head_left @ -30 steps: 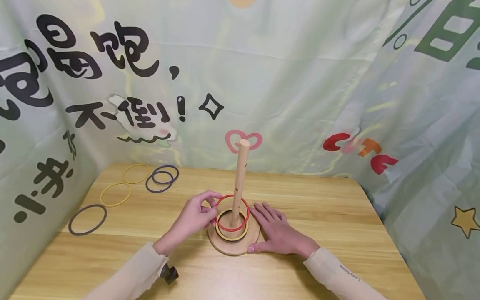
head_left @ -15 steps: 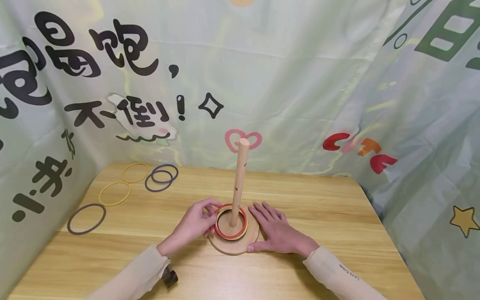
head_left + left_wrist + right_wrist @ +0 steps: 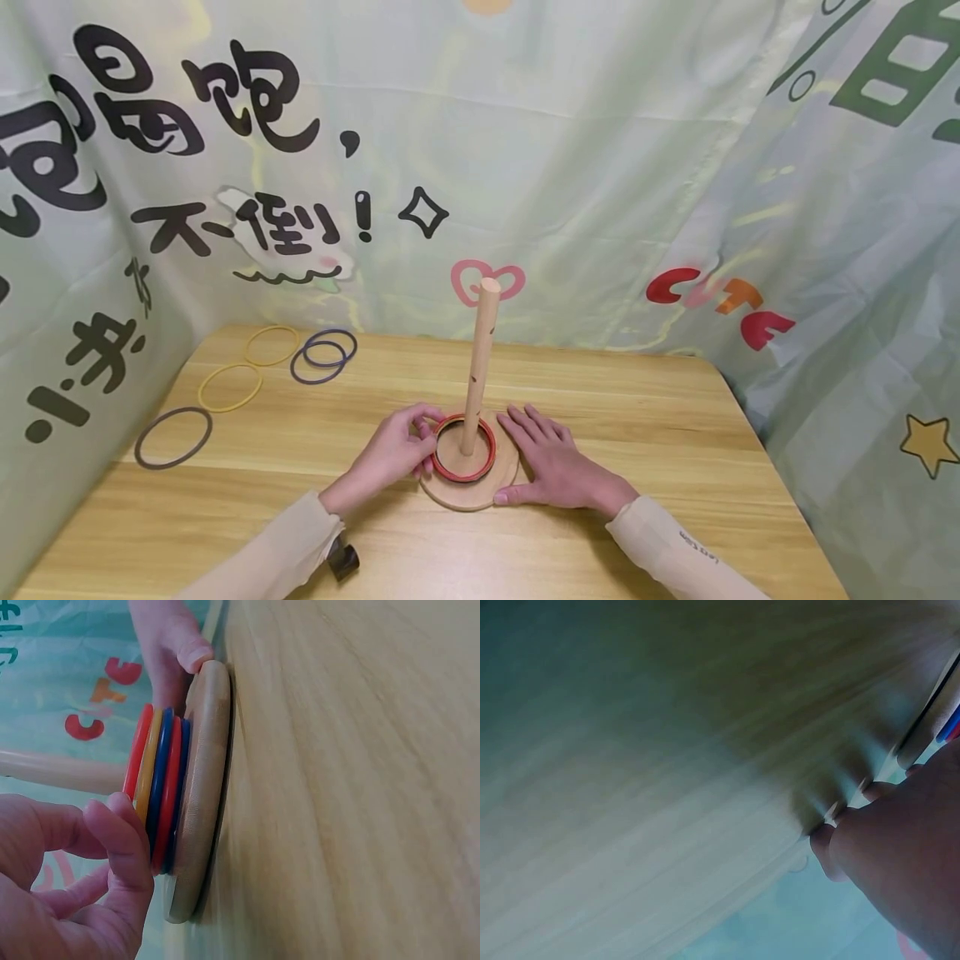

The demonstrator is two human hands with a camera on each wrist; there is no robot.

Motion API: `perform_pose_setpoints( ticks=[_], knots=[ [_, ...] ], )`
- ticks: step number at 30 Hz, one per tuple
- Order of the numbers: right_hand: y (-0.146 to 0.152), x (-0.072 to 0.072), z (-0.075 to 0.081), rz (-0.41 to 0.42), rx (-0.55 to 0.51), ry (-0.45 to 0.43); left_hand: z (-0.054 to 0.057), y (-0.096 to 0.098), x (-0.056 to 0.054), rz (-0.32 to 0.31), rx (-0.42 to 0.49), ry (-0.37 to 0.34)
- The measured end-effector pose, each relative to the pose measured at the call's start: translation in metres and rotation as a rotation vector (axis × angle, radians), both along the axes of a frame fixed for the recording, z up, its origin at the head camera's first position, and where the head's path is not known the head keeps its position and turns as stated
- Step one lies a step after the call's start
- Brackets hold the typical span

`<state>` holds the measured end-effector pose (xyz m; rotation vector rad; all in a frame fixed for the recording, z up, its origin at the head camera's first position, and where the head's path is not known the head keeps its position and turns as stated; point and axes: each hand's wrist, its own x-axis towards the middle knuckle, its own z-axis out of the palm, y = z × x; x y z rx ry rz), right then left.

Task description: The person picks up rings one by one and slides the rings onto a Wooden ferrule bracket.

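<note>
In the head view my left hand (image 3: 401,442) pinches the left edge of a red ring (image 3: 492,457) that encircles the upright wooden peg (image 3: 483,358). The left wrist view shows this red ring (image 3: 138,750) on top of a stack, with a yellow ring (image 3: 152,750), a blue ring (image 3: 161,772) and further red and blue ones under it. The stack sits against the round wooden base (image 3: 204,787). My right hand (image 3: 555,467) lies spread at the base's right side, thumb on its rim and fingers straight.
At the table's left lie a dark ring (image 3: 173,465), two yellow rings (image 3: 231,410) and two overlapping purple-blue rings (image 3: 315,382). A printed curtain (image 3: 585,167) hangs behind the wooden table (image 3: 637,417) and along both sides.
My left hand has lowered the red ring along the peg, from tilted above the stack to lying on top of it. My right hand has stayed at the base.
</note>
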<state>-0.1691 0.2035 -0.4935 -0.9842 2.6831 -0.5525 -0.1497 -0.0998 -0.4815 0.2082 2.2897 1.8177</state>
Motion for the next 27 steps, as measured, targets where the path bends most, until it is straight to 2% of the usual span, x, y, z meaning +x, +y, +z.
perform_pose_setpoints(
  ticks=[6, 19, 23, 27],
  knots=[
    [-0.001, -0.001, 0.0, 0.003, 0.004, -0.002, -0.003, 0.001, 0.0, 0.017, -0.022, 0.002],
    [-0.001, 0.0, 0.001, 0.003, 0.001, -0.008, -0.007, -0.003, 0.0, 0.029, 0.033, 0.001],
    [-0.001, 0.0, 0.001, 0.002, -0.001, -0.009, -0.007, -0.009, 0.001, 0.067, 0.035, -0.025],
    [-0.001, 0.0, 0.001, 0.005, -0.001, -0.005, -0.007, -0.022, -0.001, 0.125, -0.019, -0.016]
  ],
)
